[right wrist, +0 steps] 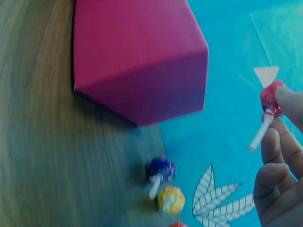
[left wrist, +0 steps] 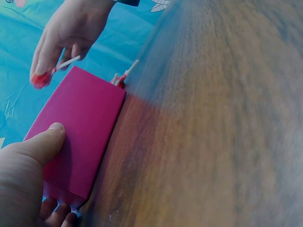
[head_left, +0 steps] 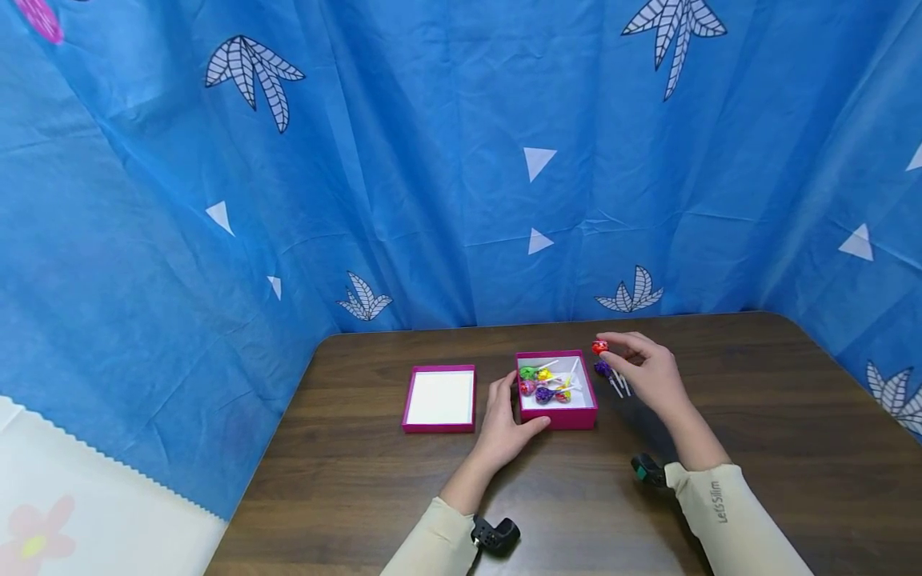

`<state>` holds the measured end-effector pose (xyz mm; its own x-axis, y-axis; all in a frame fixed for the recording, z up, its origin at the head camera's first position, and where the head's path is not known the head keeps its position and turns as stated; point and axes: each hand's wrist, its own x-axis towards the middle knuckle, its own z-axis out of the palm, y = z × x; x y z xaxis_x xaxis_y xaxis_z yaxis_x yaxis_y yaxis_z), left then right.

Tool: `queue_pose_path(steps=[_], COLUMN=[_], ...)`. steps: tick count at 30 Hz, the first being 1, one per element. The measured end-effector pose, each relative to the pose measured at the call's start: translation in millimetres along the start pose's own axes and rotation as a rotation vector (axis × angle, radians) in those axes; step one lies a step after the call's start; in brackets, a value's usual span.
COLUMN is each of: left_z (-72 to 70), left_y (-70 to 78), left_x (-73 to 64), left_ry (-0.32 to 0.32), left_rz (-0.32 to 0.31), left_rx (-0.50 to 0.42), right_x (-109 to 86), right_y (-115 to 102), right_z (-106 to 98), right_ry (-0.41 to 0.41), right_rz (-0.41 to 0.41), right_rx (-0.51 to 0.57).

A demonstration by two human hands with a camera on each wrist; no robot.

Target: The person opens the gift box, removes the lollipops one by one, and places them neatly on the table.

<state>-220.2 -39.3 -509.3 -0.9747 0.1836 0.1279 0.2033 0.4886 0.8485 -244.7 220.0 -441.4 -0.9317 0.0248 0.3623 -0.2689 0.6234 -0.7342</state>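
Head: lollipop (red) between fingers

Here's the magenta box, open and upright, white inside, with the left hand gripping its left and near walls! Green, yellow, pink and purple lollipops lie jumbled within, white sticks askew. And up just right of it, a red-wrapped lollipop, pinched in the right hand, well off the surface!
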Motion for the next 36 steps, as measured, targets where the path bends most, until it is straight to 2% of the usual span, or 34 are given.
queue_pose_path(steps=[7,14,24,30,36], left_z=[0.8,-0.1,0.0,-0.4,-0.4], left_y=[0.2,1.0,0.3,0.1,0.6], left_x=[0.3,0.4,0.3,0.7,-0.2], left_ry=[0.000,0.001,-0.008,-0.009,-0.006], left_rz=[-0.004,-0.005,-0.012,-0.013,-0.012], left_rx=[-0.008,-0.007,-0.009,-0.015,-0.014], right_x=[-6.8,-8.2,-9.8,-11.2,-14.3], right_y=[16,30,50,66,74], right_z=[-21,-34,-31,-26,-25], right_ry=[0.099,0.140,0.152,0.167,0.154], right_rz=[0.107,0.172,0.294,0.332,0.377], right_rx=[0.028,0.034,0.021,-0.010,0.002])
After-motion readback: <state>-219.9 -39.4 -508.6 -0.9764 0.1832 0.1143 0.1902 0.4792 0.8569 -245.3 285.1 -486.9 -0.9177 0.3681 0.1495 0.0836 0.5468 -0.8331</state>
